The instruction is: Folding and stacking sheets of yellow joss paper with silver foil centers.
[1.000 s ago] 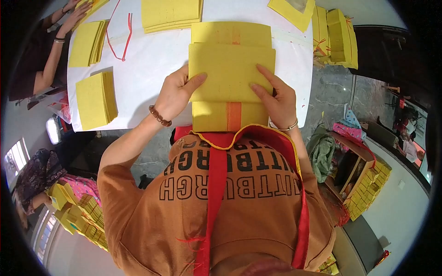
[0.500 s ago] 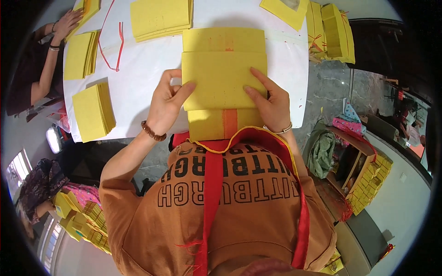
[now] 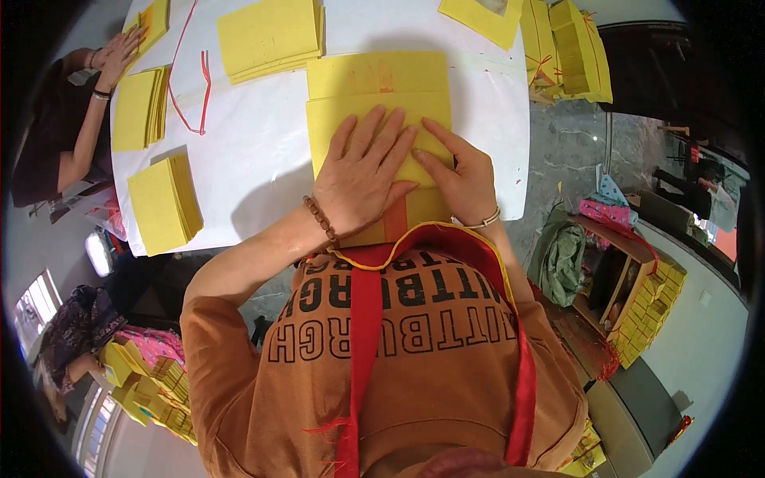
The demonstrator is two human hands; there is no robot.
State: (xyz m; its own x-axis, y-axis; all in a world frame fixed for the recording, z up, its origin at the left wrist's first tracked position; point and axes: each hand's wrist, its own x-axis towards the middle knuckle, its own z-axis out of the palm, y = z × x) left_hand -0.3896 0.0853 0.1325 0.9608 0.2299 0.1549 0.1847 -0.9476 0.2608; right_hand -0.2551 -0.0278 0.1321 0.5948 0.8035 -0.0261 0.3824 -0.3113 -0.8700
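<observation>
In front of me on the white-covered table lies a yellow paper bundle (image 3: 381, 78). A wide yellow sheet (image 3: 324, 119) crosses its middle, and an orange-red strip (image 3: 396, 221) shows below that sheet. My left hand (image 3: 362, 171) is spread flat on the sheet, fingers pointing away from me. Against the bundle's right edge, my right hand (image 3: 468, 182) rests its thumb and forefinger, apart, on the sheet; its other fingers are curled or hidden. A red apron strap with yellow trim (image 3: 430, 233) overlaps the bundle's near edge.
Yellow paper stacks (image 3: 269, 38) lie at the far side, with more stacks (image 3: 166, 203) at left. A red cord (image 3: 205, 95) lies between them. A co-worker's hands (image 3: 119, 54) touch yellow paper at far left. Tied yellow bundles (image 3: 578, 52) sit beyond the far right corner.
My left hand has let go of the bundle's left edge and moved right onto the sheet, flattening out. My right hand stays near the right edge. The view has shifted slightly.
</observation>
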